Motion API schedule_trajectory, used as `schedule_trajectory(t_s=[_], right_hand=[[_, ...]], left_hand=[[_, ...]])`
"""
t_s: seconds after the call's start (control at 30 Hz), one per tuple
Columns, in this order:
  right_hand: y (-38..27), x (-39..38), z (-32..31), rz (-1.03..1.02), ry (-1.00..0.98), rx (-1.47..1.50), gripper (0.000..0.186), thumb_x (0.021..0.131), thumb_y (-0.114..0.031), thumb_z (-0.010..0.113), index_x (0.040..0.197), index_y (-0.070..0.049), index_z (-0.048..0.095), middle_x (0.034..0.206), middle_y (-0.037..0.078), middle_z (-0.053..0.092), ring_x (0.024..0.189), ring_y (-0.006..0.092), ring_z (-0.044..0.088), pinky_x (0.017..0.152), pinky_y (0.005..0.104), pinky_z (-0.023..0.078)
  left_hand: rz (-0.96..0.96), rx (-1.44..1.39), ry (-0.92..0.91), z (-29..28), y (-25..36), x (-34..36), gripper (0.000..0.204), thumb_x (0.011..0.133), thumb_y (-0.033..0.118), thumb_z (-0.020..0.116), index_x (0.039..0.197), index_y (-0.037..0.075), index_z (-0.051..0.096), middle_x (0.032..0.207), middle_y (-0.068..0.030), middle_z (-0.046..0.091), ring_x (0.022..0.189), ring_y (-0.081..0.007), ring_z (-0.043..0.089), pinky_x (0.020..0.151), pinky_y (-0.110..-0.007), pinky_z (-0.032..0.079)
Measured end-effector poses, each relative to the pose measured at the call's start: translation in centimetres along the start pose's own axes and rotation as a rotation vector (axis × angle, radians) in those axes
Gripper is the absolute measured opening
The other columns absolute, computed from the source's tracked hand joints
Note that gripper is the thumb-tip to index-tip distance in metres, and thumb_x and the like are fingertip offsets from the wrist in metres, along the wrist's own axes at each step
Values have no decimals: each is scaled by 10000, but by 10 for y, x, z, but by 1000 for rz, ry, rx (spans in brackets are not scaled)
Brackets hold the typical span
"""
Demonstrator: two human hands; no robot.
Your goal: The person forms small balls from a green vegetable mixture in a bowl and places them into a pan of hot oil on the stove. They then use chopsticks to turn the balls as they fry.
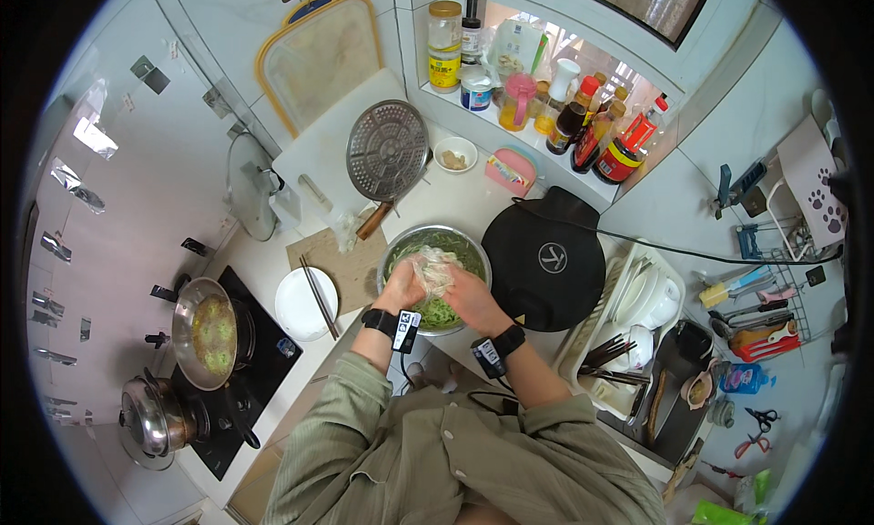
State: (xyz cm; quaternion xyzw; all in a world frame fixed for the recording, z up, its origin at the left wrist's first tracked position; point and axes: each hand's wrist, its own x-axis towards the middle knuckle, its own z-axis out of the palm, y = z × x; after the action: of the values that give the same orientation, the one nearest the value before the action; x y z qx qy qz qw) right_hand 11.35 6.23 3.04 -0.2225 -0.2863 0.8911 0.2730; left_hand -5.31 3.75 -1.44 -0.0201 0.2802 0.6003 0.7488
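Observation:
Both of my hands meet over a metal bowl of green shreds. Thin, crumpled clear plastic, like a disposable glove, bunches between them. My left hand comes in from the left, its fingers hidden by the plastic. From the other side, my right hand closes its fingers against the plastic. Whether food is held inside it, I cannot make out. Left of the bowl, a white plate carries a pair of dark chopsticks.
A frying pan with a yellow-green pancake and a lidded pot occupy the stove at left. Behind the bowl lie a slotted strainer and a small white bowl. A round black appliance and a dish rack stand right.

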Motion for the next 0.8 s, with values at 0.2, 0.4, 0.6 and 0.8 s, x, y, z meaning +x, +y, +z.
schedule_trajectory(t_s=[0.2,0.4,0.6,0.8], right_hand=[[-16,-31,2,-50,275,-98,425,896,-220,598,1229,16,481,1187,138,543,1115,255,543,931,354,461],[22,-28,44,-649,602,-1325,505,735,-269,749,1131,-34,541,1136,127,545,1041,307,558,861,376,463],[10,-8,20,-773,599,-1368,181,740,-159,700,833,-31,614,837,91,609,756,305,611,664,363,498],[-4,-15,4,-682,687,-1081,157,766,-135,695,856,-12,655,773,86,659,675,188,647,607,304,502]], left_hand=[[228,-184,174,-9,2,6,351,971,153,316,1172,-61,508,1159,-215,561,1068,-343,541,995,-463,421],[365,-85,206,6,-32,1,233,954,113,346,1040,12,538,995,-131,592,892,-254,598,735,-372,532],[180,286,239,14,-35,-49,150,956,92,418,1018,0,520,944,-95,562,798,-191,555,677,-296,479],[329,804,164,51,-17,-102,185,900,145,623,760,41,563,622,68,474,519,-30,375,463,-213,314]])
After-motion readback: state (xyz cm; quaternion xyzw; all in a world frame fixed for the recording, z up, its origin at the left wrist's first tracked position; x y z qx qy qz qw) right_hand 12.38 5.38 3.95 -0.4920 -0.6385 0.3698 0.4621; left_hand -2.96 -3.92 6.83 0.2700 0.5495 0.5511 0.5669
